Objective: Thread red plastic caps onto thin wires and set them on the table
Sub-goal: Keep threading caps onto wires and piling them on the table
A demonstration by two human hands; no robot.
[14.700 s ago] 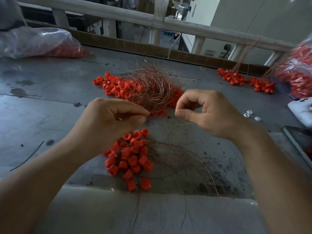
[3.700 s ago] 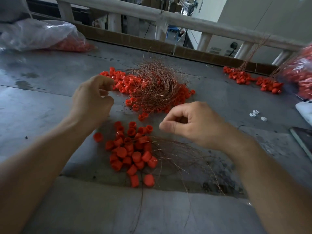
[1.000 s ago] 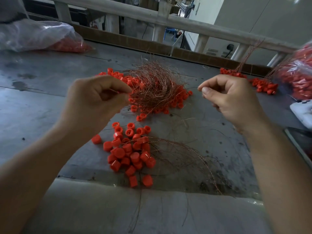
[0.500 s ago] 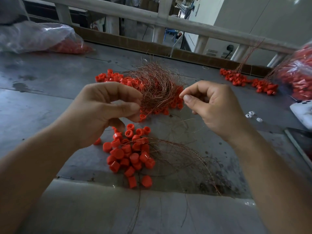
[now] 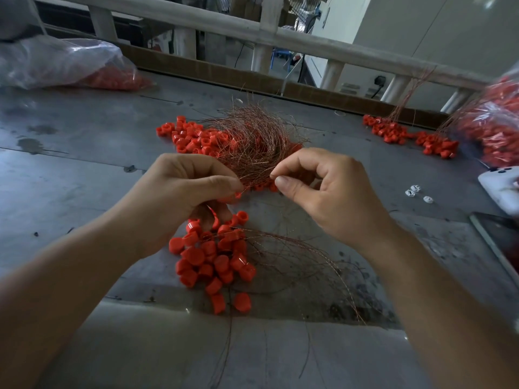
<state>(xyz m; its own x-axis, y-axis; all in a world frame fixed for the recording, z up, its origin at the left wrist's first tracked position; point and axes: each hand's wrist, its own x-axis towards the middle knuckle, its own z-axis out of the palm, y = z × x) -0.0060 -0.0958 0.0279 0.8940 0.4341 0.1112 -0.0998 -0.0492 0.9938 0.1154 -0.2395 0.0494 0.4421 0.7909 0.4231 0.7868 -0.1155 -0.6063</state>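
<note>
Above the grey metal table [image 5: 84, 192], my left hand [image 5: 179, 197] pinches a red cap [image 5: 234, 196] between thumb and fingers; most of the cap is hidden. My right hand [image 5: 323, 192] pinches a thin copper wire [image 5: 271, 176] a short gap to the right of the cap. Below my hands lies a pile of loose red caps [image 5: 213, 262] beside loose wires [image 5: 303, 254]. Behind my hands sits a tangle of wires [image 5: 252, 138] over more red caps [image 5: 191, 136].
Clear bags of red caps lie at the back left [image 5: 70, 66] and far right [image 5: 494, 124]. Wired caps [image 5: 407, 136] sit at the back right. A white device [image 5: 502, 186], small white pieces [image 5: 415, 192] and a dark tray edge [image 5: 494, 240] are on the right. A railing [image 5: 280, 37] borders the table.
My right hand has swung in from the right and lowered until its fingertips are close to my left hand. My left hand has stayed near the middle, still holding the cap.
</note>
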